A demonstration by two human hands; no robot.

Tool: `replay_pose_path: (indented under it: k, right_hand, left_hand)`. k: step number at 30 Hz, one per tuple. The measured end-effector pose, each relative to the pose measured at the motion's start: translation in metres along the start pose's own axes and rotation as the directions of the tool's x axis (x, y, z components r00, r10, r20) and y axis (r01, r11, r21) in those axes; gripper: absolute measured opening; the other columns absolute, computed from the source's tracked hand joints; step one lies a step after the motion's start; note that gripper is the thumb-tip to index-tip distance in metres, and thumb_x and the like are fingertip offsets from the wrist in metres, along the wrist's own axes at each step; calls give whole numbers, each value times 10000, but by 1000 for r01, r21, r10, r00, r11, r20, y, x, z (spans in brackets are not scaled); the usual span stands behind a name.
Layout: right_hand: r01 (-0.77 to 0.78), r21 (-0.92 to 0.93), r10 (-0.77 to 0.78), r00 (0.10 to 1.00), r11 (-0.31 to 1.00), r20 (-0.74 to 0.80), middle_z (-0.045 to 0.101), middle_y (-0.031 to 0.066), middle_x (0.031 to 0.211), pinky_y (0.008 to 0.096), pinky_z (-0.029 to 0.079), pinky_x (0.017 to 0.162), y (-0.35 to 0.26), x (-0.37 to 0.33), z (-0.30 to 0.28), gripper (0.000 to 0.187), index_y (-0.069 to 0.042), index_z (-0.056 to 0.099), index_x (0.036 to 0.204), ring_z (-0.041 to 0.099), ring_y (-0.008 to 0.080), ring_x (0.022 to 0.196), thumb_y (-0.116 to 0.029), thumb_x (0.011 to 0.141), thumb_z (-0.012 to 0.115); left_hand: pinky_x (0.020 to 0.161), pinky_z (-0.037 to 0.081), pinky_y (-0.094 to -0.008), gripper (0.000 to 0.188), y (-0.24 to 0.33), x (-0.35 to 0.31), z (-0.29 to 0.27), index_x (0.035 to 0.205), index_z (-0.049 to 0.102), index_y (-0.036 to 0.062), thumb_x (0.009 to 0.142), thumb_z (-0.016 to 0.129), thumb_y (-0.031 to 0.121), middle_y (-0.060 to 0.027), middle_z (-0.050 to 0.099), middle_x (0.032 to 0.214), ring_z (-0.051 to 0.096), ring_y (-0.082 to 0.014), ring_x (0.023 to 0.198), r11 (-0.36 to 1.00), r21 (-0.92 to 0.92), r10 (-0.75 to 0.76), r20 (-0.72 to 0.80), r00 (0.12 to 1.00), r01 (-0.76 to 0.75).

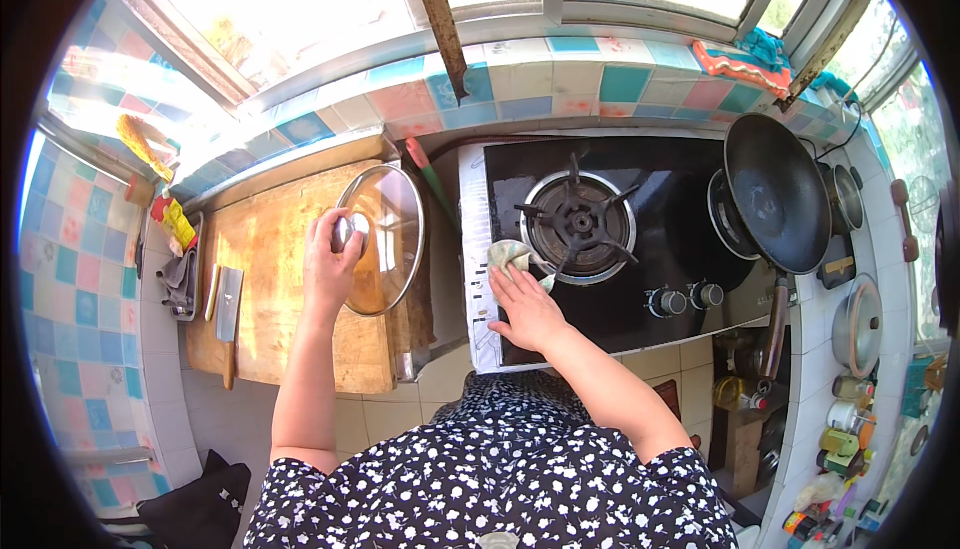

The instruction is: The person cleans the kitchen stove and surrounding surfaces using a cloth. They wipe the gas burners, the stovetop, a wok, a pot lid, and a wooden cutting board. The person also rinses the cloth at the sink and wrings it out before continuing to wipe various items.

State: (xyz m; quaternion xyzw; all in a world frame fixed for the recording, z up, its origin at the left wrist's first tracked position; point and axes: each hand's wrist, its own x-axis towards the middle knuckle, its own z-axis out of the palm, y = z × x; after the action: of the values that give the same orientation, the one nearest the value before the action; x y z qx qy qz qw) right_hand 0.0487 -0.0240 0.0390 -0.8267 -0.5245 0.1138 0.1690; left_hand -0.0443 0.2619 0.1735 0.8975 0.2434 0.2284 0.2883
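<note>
My left hand [333, 259] grips the knob of a glass pot lid [392, 219]. The metal-rimmed lid is tilted over the right part of a wooden board [270, 319]. On the left edge of a black gas stove [660, 179], my right hand [525, 306] presses a light patterned cloth [511, 258] flat with its fingers stretched out. Part of the cloth is hidden under the palm. Just right of the cloth is the burner [577, 225] with its black pan support.
A black wok [770, 194] stands tilted on the right burner, its handle [775, 329] jutting toward me. A cleaver [229, 314] lies on the board's left side. Two knobs [688, 300] sit at the stove's front. Bottles and jars [845, 444] line the right side.
</note>
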Motion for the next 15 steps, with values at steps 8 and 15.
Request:
replay_pose_path:
  k: [8,15]
  right_hand:
    - [68,42,-71,996,997,63,337,57,1471,385,237,1130,-4,-74,-9,600,-66,405,1370,273,238,1379,-319,860,597]
    - [-31,32,32,998,999,-51,367,11,1456,394,231,1125,-4,-72,-1,527,-144,417,1381,290,212,1369,-281,891,553]
  left_hand:
    - [816,456,-354,345,25,-23,30,1124,563,60,806,660,151,-128,532,999,539,-270,921,996,-24,89,93,992,-87]
    - [814,456,-357,345,44,-30,42,1111,573,63,791,665,156,-138,540,975,542,-289,917,994,-34,110,182,977,-106]
